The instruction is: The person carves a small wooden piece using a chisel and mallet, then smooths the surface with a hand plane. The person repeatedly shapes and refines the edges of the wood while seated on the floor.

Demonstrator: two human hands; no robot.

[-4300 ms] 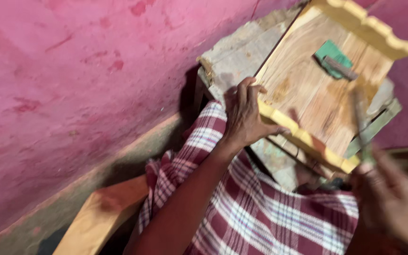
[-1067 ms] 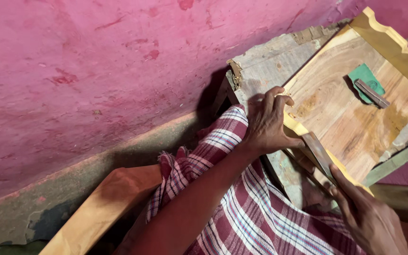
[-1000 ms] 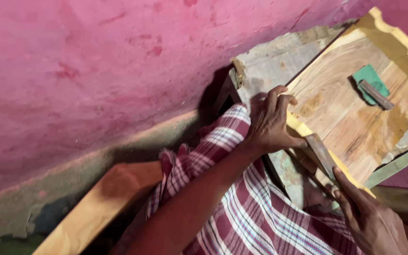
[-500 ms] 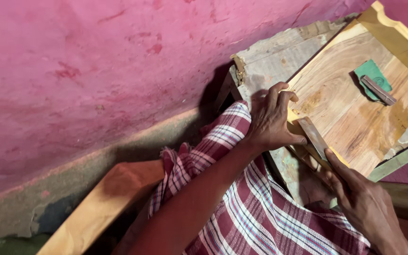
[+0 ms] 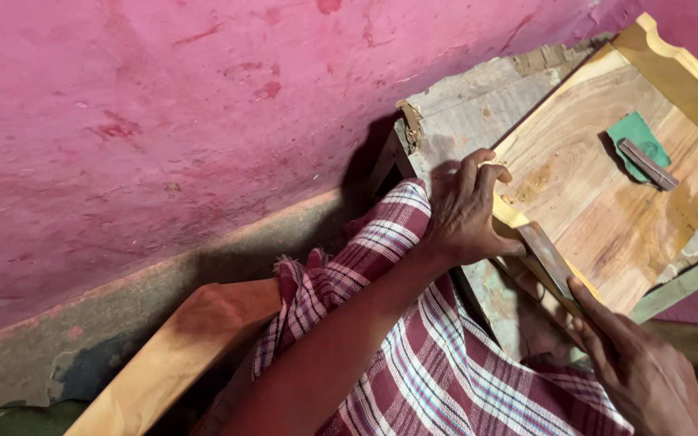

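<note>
The left hand point(image 5: 466, 211) sits on the near corner of a wooden tray point(image 5: 607, 202). Its fingers curl over the yellow scalloped edge point(image 5: 510, 216) and grip it tight. The right hand point(image 5: 644, 371) is low on the right side. It holds a long flat tool point(image 5: 549, 260), brown and thin like a file. The tool lies slanted along the near edge of the tray, and its far end is just beside the left hand. The right hand's fingers are closed around the near end of the tool.

The tray rests on a rough grey wooden block point(image 5: 466, 113), close to the person's lap. Inside the tray lies a small green piece point(image 5: 636, 144) with a thin dark stick point(image 5: 646, 163) on top of it, well away from both hands.

A red and white checked cloth point(image 5: 438, 363) covers the person's legs. A smooth wooden plank point(image 5: 179, 355) lies at the lower left. Behind it all is a pink wall point(image 5: 163, 121) with chipped paint, and a grey strip point(image 5: 50, 355) runs along its bottom
</note>
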